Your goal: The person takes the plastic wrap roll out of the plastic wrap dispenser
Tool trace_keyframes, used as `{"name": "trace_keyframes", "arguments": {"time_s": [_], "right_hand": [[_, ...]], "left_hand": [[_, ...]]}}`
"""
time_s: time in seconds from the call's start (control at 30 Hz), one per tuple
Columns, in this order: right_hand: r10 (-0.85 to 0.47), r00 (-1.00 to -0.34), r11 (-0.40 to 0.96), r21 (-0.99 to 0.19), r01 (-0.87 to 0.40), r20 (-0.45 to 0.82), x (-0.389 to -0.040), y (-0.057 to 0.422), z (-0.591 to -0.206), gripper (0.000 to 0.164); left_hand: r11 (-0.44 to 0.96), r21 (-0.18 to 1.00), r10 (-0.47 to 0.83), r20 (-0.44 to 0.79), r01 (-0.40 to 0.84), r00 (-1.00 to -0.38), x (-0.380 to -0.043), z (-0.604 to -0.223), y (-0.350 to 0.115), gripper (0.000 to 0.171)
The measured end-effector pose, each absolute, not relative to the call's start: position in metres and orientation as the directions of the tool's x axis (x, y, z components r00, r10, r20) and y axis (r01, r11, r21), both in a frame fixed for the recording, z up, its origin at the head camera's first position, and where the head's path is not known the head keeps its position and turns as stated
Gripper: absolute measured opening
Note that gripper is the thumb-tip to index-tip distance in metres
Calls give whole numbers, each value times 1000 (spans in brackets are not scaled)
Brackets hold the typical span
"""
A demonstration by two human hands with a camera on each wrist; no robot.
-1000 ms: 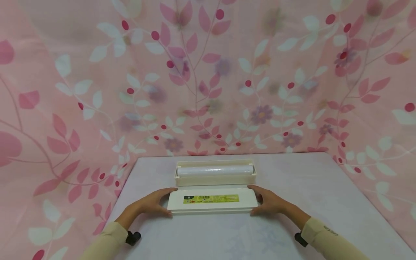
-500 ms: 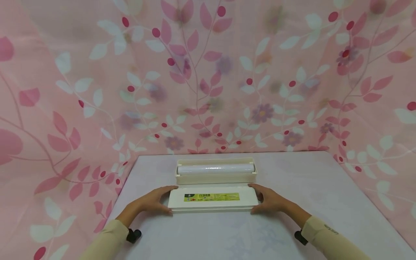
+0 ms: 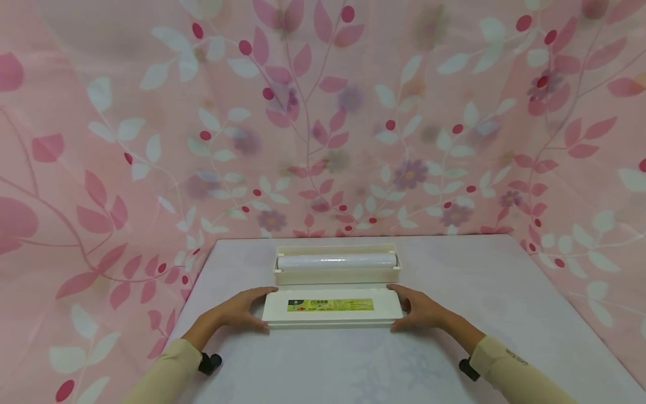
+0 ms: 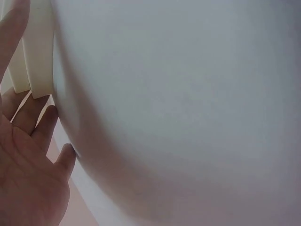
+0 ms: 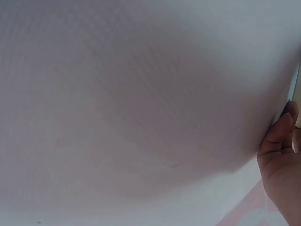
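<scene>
A pale table [image 3: 353, 365] bears a box [image 3: 337, 277] and, seemingly, a lid [image 3: 332, 315].

Left hand [image 4: 33, 165] gripping a cream plastic piece [image 4: 41, 52], with the thumb [image 4: 11, 35] overlapping it and fingertips meeting its end. The little finger [image 4: 67, 162] stands apart from the piece. Alongside the piece extends the pale bench [image 4: 188, 84], crossed by a curved shadow [image 4: 96, 127]; a pink patch [image 4: 77, 207] appears beyond the piece's end.

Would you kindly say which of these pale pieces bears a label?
The nearer piece, between left hand and right hand; the farther box, holding a roll, shows none.
</scene>
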State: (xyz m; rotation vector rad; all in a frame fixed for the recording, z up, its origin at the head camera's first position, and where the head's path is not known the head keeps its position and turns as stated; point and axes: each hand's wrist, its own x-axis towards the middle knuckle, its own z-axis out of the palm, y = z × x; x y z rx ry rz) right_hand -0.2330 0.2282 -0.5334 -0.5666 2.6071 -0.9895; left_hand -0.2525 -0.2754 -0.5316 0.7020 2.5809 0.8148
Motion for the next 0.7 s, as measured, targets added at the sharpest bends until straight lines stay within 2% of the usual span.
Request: {"name": "trace_keyframes", "arguments": {"time_s": [0.33,0.7], "right_hand": [[-448,-886,678,-691,-250,-119,-229,230,-538,101],[-430,-896,702,-667,-252,-114,-229,229,-537,102]], "left_hand": [[702,614,558,-159,361,-814,-252,-535,-275,97],[716,548,573,-109,432,-812,-247,-529,-273,106]]}}
